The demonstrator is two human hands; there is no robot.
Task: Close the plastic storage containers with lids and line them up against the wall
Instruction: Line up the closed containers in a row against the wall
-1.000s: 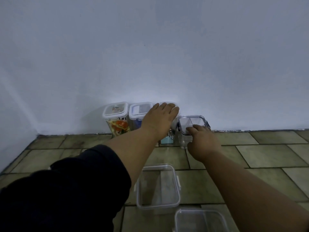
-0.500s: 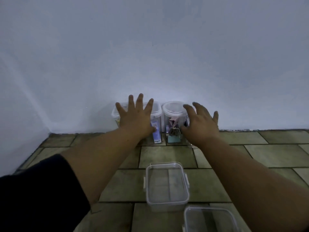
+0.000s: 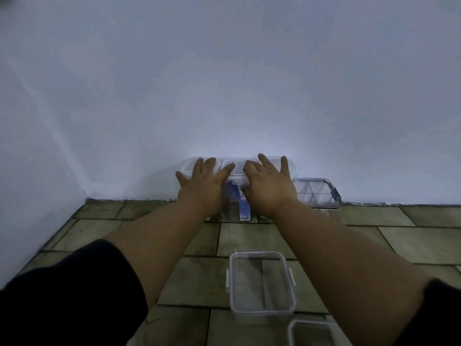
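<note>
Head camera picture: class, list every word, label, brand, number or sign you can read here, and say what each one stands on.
No text here can be read.
The blue and white label on the front of a tall container at the wall: too blurred to read.
The divided container and the open container on the floor: no print shows.

The wall (image 3: 224, 71) is pale bluish white. The floor tiles (image 3: 411, 238) are mottled olive-green, laid staggered with dark joints. The lids (image 3: 235, 171) are milky white, with a blue label (image 3: 244, 211) below. The divided box (image 3: 314, 193) is clear with a dark rim. The sleeve (image 3: 69, 295) is black.
</note>
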